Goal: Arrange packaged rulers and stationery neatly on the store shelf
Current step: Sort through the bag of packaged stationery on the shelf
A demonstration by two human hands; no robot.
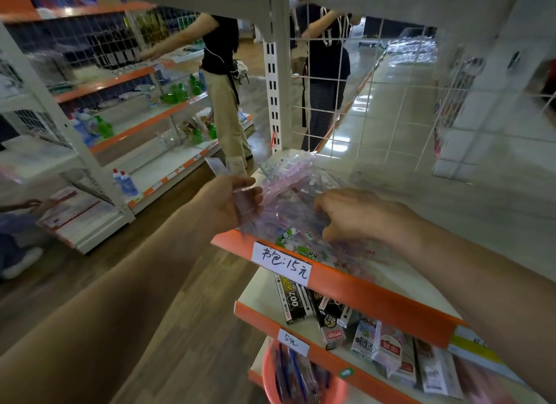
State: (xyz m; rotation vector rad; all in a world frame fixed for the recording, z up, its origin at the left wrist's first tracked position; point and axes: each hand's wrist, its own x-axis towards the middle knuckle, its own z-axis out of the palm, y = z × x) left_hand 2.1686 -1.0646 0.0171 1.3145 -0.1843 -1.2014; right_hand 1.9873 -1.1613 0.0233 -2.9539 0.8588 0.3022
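The clear packets lie in a loose heap at the front corner of the shelf, mid-frame; with your left hand pinching one end and your right hand gripping the heap in curled fingers, tap edges flush, then lay them flat.

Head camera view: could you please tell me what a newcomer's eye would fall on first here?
The two bare hands meeting at the centre draw the eye first: the left hand pinches a clear plastic packet at the edge of a heap of clear, pink-printed stationery packets on the top shelf, while the right hand lies curled on the heap. Just below, the shelf's bright orange front edge carries a white handwritten price label.
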